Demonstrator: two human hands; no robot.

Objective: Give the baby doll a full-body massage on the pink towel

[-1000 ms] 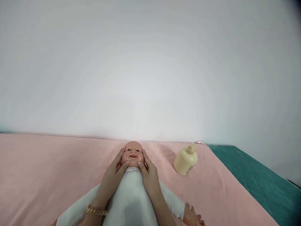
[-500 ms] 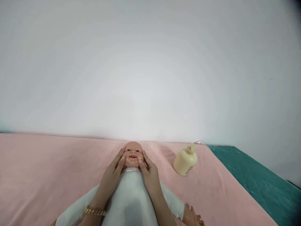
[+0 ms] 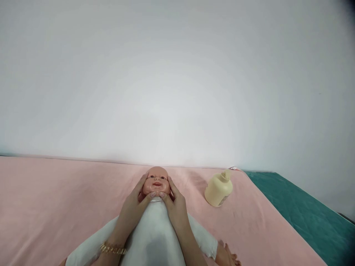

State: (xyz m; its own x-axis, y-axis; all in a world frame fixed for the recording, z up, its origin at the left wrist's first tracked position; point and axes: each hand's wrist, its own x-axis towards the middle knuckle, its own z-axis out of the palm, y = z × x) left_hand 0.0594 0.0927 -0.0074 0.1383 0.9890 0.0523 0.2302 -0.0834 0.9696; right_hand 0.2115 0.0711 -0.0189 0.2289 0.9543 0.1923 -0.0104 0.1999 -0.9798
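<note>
A baby doll [image 3: 156, 184] lies on its back with its head toward the wall, dressed in a white suit. My left hand [image 3: 134, 207], with a gold bracelet at the wrist, cups the left side of the doll's head. From the other side my right hand [image 3: 176, 207] cups it too. Both thumbs lie on the chin, their tips close together, while the fingers stretch along the cheeks toward the temples. Parts of the fingers are hidden beside the head. Apart from both hands, a cream-yellow pump bottle [image 3: 218, 190] stands to the right of the doll.
A pink cloth [image 3: 61, 199] covers the bed surface under the doll and bottle. At the right, a dark green surface [image 3: 302, 210] shows past the cloth's slanting edge. A plain white wall [image 3: 166, 81] rises directly behind.
Both thumbs have moved down and inward, from the doll's cheeks beside the mouth to its chin. The fingers stay at the sides of the head; the bottle has not moved.
</note>
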